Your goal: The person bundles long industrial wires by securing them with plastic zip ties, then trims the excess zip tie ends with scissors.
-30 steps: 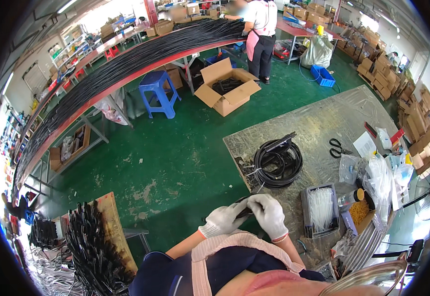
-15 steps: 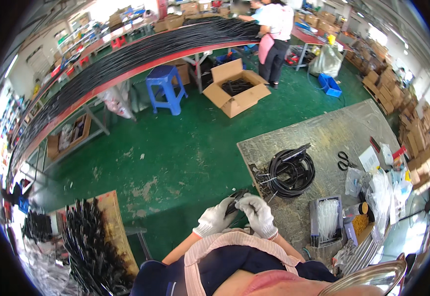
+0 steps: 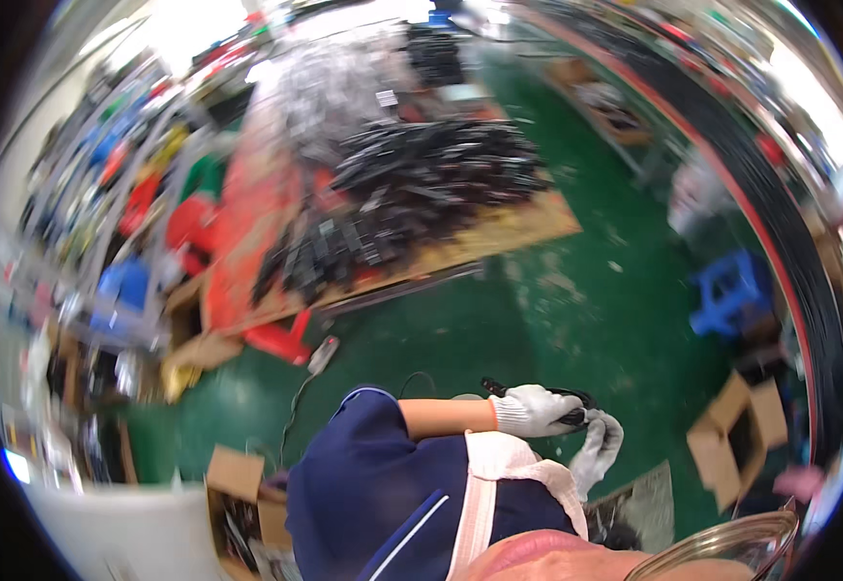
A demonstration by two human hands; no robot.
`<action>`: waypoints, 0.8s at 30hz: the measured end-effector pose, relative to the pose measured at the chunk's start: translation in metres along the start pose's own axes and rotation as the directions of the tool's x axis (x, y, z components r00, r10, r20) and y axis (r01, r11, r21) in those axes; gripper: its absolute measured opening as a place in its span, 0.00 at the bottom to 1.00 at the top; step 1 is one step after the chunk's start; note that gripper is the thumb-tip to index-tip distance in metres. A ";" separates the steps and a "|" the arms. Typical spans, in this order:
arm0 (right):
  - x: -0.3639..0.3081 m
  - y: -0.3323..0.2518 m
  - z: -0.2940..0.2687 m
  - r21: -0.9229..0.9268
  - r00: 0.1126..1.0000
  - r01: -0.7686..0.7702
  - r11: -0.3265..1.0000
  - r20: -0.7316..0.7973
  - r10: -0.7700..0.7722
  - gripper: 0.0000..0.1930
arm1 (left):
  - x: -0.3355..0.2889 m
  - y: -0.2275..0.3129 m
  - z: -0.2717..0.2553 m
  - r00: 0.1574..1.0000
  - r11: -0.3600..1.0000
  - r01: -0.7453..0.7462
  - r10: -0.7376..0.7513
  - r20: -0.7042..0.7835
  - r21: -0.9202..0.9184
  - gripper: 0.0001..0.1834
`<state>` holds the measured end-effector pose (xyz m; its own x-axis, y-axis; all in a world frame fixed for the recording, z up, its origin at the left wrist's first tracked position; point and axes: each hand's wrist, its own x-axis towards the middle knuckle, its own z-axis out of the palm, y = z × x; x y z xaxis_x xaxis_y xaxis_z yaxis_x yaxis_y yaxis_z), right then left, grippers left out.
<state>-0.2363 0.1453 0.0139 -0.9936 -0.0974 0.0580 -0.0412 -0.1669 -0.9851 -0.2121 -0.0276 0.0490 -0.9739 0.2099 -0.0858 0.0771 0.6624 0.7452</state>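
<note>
My left hand, in a white knit glove, is closed around a small bundle of black cable. One black end of the bundle, perhaps a plug, sticks out past the wrist. My right hand, gloved too, meets the left at the bundle with its fingers bent together on the cable. The gloves hide most of what lies between the fingers. Both hands are held in front of my body, above the green floor.
Ahead, a heap of black cables covers a table with a wooden edge. On the right stand a blue stool, an open carton and a long cable-laden bench. A power strip lies on the floor.
My view has swung left, bringing the cable-heaped table ahead and sending the stool and carton to the right. Both hands stay together at the cable bundle.
</note>
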 end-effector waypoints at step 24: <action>-0.034 0.047 0.249 -0.028 0.552 -0.034 0.999 0.833 0.042 0.04 | -0.207 -0.100 -0.072 0.517 0.729 0.518 -0.683 -0.516 -0.447 0.28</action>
<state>-0.1786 -0.1036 0.0060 -0.4619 -0.8780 0.1258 -0.0105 -0.1363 -0.9906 -0.0333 -0.1895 0.0396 -0.6659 -0.7152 -0.2124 -0.5434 0.2699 0.7949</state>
